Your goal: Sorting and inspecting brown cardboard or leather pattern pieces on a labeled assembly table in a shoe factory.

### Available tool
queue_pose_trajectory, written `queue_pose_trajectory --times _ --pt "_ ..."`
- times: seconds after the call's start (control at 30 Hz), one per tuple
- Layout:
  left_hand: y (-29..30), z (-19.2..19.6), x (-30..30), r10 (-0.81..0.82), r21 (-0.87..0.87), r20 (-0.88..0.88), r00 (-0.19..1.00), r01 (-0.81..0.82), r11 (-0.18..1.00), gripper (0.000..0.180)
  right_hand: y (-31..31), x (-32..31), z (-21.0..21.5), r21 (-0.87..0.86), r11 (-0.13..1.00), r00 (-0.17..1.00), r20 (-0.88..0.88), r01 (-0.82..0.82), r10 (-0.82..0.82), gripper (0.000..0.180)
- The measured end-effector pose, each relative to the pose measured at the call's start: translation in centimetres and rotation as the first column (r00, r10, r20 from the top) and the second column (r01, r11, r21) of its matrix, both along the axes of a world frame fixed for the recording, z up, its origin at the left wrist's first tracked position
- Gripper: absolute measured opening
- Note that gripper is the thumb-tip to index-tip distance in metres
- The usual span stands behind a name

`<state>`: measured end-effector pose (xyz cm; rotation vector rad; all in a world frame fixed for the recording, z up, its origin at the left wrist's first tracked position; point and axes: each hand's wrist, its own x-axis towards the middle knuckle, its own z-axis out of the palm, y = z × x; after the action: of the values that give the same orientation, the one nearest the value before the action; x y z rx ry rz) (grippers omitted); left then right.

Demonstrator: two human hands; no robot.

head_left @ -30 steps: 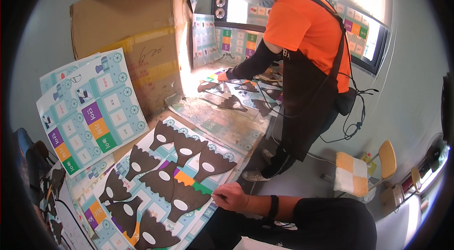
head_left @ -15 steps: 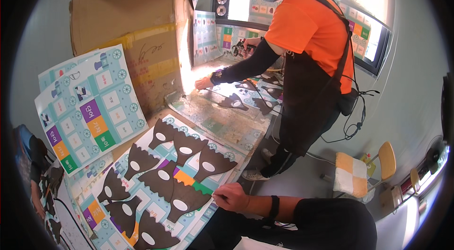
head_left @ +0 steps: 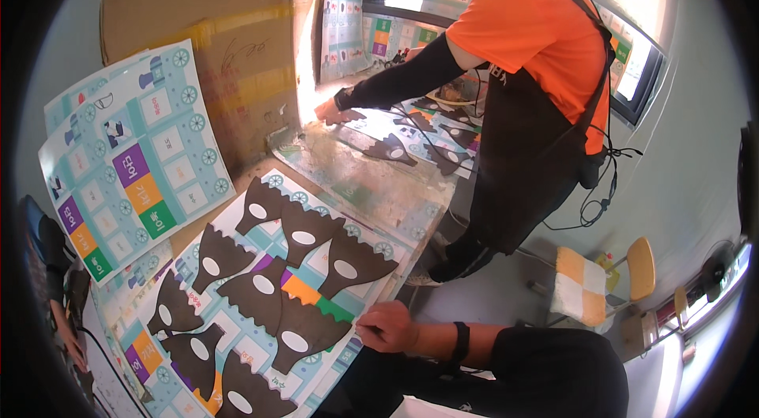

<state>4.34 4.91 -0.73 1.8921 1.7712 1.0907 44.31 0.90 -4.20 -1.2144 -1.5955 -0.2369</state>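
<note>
My right hand, with a black band on its wrist, is closed at the right edge of a printed sheet. Its fingertips are pinched together; whatever they hold is hidden or too small to name. My left hand is out of view. Several dark brown fan-shaped cutouts, each with a scalloped edge and a white oval, lie spread over the sheet. The nearest one to my right hand has its pointed corner just left of the fingers. The sheet bears light blue, purple, orange and green blocks.
A large taped cardboard box stands behind, with printed sheets leaning against it. Another person in an orange shirt reaches over more cutouts. At the left rim another person's hand shows. A cushioned chair stands right.
The view has shifted slightly, moving the box and sheets up and left. The person in orange leans further over the far table. My right hand stays closed in the same place.
</note>
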Motion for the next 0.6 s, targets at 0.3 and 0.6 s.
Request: queue_pose_trajectory --times 0.3,0.6 --pt "0.8 0.5 1.5 0.006 0.054 -0.027 1.0 -0.005 0.999 0.028 0.8 0.8 -0.6 0.039 0.999 1.0 0.009 -0.011 0.011 0.017" --pt "0.4 0.1 1.4 -0.003 0.083 -0.029 1.0 0.005 0.996 0.029 0.6 1.1 -0.3 0.051 0.998 0.999 0.001 -0.035 0.035 0.016"
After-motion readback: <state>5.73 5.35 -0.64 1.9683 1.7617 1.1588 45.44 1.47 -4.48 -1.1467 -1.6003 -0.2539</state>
